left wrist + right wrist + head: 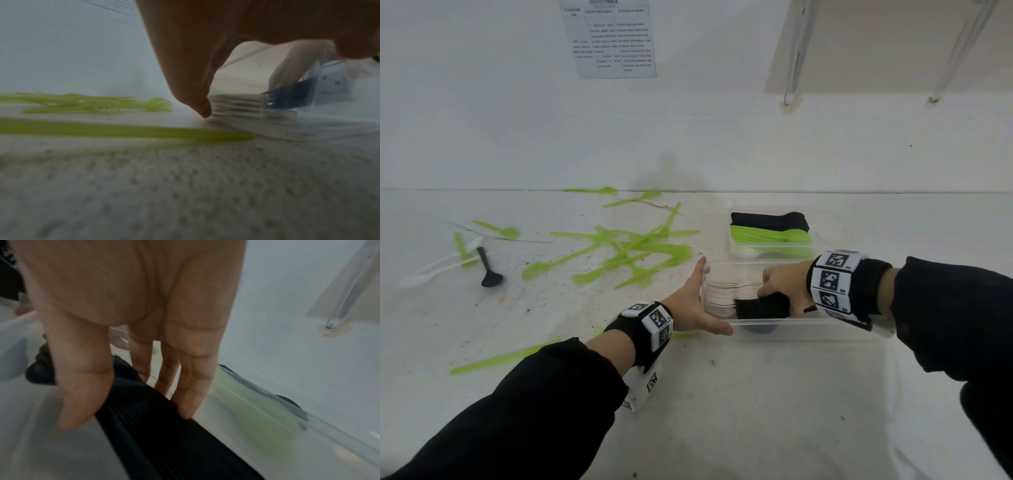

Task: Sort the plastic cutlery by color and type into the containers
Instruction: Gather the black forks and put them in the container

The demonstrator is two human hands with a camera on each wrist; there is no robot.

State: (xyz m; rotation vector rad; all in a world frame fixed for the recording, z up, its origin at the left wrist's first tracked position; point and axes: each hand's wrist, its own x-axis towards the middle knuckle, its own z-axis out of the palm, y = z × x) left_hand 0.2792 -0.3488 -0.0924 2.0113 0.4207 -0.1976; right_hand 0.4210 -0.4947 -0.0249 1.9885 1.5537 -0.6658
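Inside near container | right hand grips black stack, lying left-right | left hand flat, fingers straight

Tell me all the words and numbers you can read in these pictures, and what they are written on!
"TRACE": the end of a heading at the top of the paper sheet taped to the wall; the letters before it are cut off.
The table of text below it on the sheet: too small and blurred to read.
The black-and-white square patterns on the wrist bands: codes, not words.
Small marks beside those squares: too small to read.
The cutlery and the boxes: no writing seen.
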